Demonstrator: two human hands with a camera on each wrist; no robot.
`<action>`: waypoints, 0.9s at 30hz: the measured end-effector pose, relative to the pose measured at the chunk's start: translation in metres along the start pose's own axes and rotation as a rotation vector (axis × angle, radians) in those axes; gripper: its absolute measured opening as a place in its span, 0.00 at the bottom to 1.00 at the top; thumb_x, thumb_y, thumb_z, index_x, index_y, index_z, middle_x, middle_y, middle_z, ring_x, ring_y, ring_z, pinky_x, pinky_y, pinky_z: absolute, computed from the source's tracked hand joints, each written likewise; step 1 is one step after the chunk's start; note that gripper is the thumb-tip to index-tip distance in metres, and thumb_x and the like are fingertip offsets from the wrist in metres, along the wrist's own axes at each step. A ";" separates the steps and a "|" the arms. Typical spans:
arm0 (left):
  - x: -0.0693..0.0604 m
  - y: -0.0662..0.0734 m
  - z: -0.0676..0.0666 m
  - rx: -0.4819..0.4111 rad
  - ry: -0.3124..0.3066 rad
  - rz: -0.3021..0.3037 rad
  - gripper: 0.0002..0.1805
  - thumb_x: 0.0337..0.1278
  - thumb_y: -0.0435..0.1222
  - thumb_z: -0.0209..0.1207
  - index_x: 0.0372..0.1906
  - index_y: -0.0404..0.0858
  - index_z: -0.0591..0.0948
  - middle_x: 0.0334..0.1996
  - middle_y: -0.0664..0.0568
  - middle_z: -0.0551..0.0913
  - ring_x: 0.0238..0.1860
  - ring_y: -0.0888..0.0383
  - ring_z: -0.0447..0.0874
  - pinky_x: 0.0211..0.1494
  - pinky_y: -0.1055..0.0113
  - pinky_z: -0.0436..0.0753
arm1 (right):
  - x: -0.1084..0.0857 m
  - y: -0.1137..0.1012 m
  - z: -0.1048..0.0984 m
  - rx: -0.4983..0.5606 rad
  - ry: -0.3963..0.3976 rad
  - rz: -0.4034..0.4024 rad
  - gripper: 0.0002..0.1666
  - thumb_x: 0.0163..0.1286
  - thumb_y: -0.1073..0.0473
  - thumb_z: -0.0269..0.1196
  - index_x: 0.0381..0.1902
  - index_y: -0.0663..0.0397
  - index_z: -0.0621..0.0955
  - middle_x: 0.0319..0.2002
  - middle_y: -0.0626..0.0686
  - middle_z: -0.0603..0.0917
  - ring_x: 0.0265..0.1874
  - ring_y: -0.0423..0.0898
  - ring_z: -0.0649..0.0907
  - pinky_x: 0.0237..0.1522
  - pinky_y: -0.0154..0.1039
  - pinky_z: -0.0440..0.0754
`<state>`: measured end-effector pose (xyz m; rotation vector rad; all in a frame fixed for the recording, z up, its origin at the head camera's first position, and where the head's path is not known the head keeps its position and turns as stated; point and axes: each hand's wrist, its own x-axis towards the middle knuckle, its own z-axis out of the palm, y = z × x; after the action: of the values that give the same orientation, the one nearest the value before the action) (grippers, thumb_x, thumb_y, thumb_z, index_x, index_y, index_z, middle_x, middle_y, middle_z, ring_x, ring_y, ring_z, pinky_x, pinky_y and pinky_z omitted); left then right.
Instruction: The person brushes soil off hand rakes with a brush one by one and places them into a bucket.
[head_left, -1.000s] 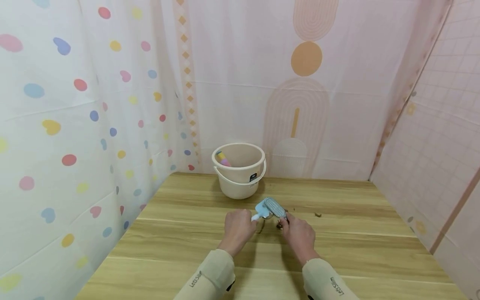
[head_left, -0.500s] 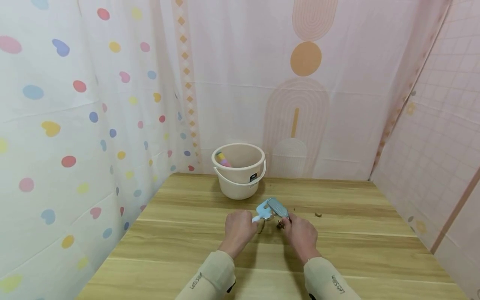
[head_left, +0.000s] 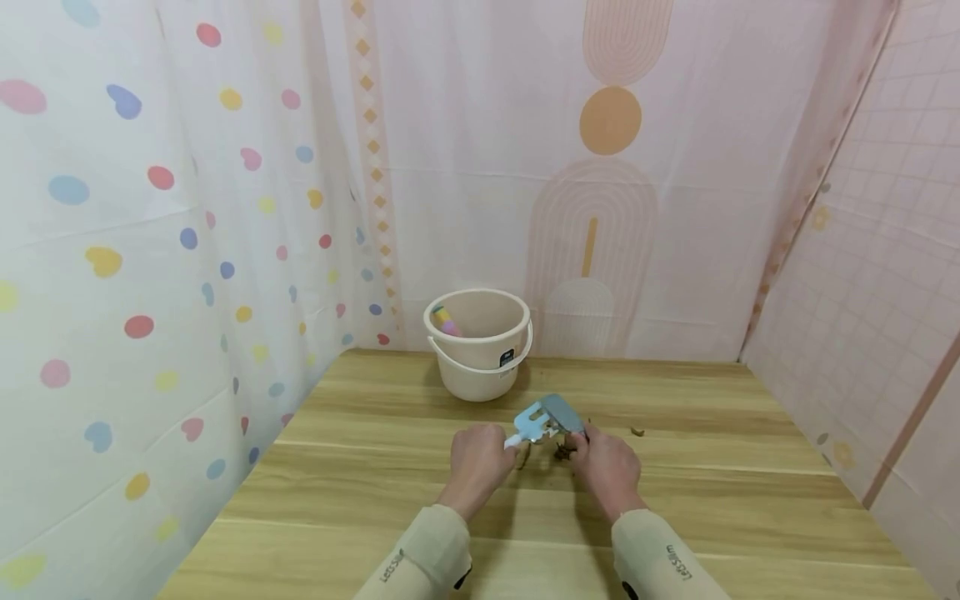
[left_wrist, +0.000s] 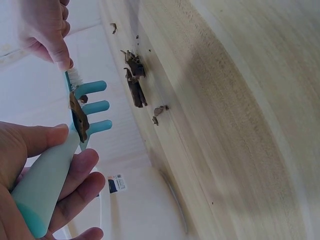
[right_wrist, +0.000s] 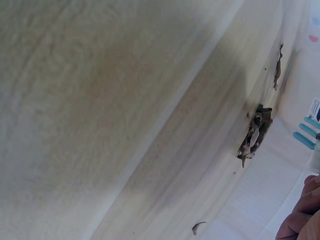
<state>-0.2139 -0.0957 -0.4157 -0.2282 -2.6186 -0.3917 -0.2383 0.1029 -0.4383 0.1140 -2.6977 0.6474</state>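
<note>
My left hand grips the pale handle of a small hand rake with blue tines, raised above the table. A brown dried-leaf scrap clings to the rake's head in the left wrist view. My right hand holds a small blue-grey brush; its white bristles meet the rake near the tine side. Below the tools lies a dark clump of dried leaves on the wood. In the right wrist view, only some fingers of the right hand show at the edge.
A cream bucket with a handle stands behind the tools, a multicoloured object inside it. A small brown scrap lies to the right on the wooden table. Patterned curtains close off the back and sides.
My right hand and the brush have shifted slightly right along the rake, and the brush has tilted. The rake has turned a little, showing its tines more. The left hand stays nearly in place.
</note>
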 end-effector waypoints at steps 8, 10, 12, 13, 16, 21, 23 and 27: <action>0.002 0.007 -0.004 -0.005 -0.006 0.007 0.25 0.55 0.44 0.65 0.09 0.46 0.67 0.08 0.58 0.63 0.12 0.59 0.63 0.18 0.63 0.64 | 0.002 0.030 -0.011 0.001 -0.058 0.093 0.17 0.76 0.52 0.56 0.41 0.62 0.82 0.25 0.57 0.81 0.23 0.53 0.80 0.21 0.47 0.75; 0.004 0.008 -0.007 -0.006 -0.012 0.000 0.25 0.56 0.44 0.65 0.09 0.45 0.67 0.09 0.57 0.64 0.12 0.58 0.63 0.19 0.62 0.64 | 0.001 0.033 -0.014 0.019 -0.051 0.118 0.17 0.77 0.52 0.55 0.35 0.60 0.80 0.21 0.54 0.77 0.21 0.50 0.77 0.21 0.46 0.73; 0.006 0.007 -0.010 -0.003 -0.026 -0.001 0.25 0.55 0.43 0.65 0.09 0.45 0.67 0.09 0.57 0.64 0.13 0.58 0.63 0.19 0.62 0.64 | 0.001 0.029 -0.017 0.057 -0.035 0.107 0.18 0.77 0.52 0.54 0.34 0.60 0.79 0.19 0.52 0.75 0.18 0.49 0.75 0.20 0.44 0.71; 0.007 0.007 -0.010 0.000 -0.038 -0.006 0.25 0.55 0.43 0.64 0.09 0.45 0.66 0.09 0.57 0.64 0.13 0.58 0.63 0.19 0.62 0.64 | 0.000 0.025 -0.017 0.068 -0.021 0.084 0.18 0.77 0.51 0.54 0.34 0.59 0.79 0.18 0.52 0.75 0.17 0.49 0.74 0.19 0.44 0.71; 0.007 0.004 -0.007 -0.006 -0.056 -0.021 0.25 0.54 0.41 0.64 0.08 0.45 0.65 0.08 0.57 0.63 0.12 0.58 0.62 0.18 0.63 0.63 | -0.003 0.010 -0.018 0.084 0.033 -0.014 0.18 0.76 0.50 0.56 0.44 0.59 0.83 0.20 0.53 0.79 0.17 0.48 0.75 0.17 0.44 0.71; 0.008 -0.002 0.001 0.005 -0.062 -0.061 0.26 0.54 0.43 0.65 0.08 0.45 0.66 0.08 0.57 0.65 0.13 0.57 0.65 0.19 0.62 0.64 | -0.017 -0.009 -0.010 0.084 0.072 -0.121 0.18 0.73 0.50 0.60 0.53 0.55 0.83 0.21 0.52 0.80 0.14 0.45 0.73 0.14 0.42 0.67; 0.009 -0.003 0.001 0.016 -0.059 -0.068 0.26 0.54 0.44 0.64 0.08 0.45 0.66 0.09 0.56 0.66 0.13 0.57 0.66 0.19 0.61 0.66 | -0.023 -0.010 -0.004 0.068 0.090 -0.146 0.16 0.72 0.51 0.62 0.50 0.55 0.84 0.21 0.53 0.82 0.14 0.45 0.73 0.13 0.42 0.67; 0.009 -0.002 0.002 0.016 -0.071 -0.055 0.26 0.56 0.44 0.63 0.09 0.45 0.67 0.08 0.57 0.65 0.13 0.57 0.65 0.19 0.62 0.65 | -0.030 -0.006 0.006 0.000 0.174 -0.180 0.15 0.69 0.52 0.65 0.48 0.55 0.85 0.26 0.57 0.86 0.15 0.49 0.77 0.14 0.45 0.69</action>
<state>-0.2229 -0.0965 -0.4139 -0.1678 -2.7015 -0.3884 -0.2115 0.0946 -0.4513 0.2831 -2.4854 0.5749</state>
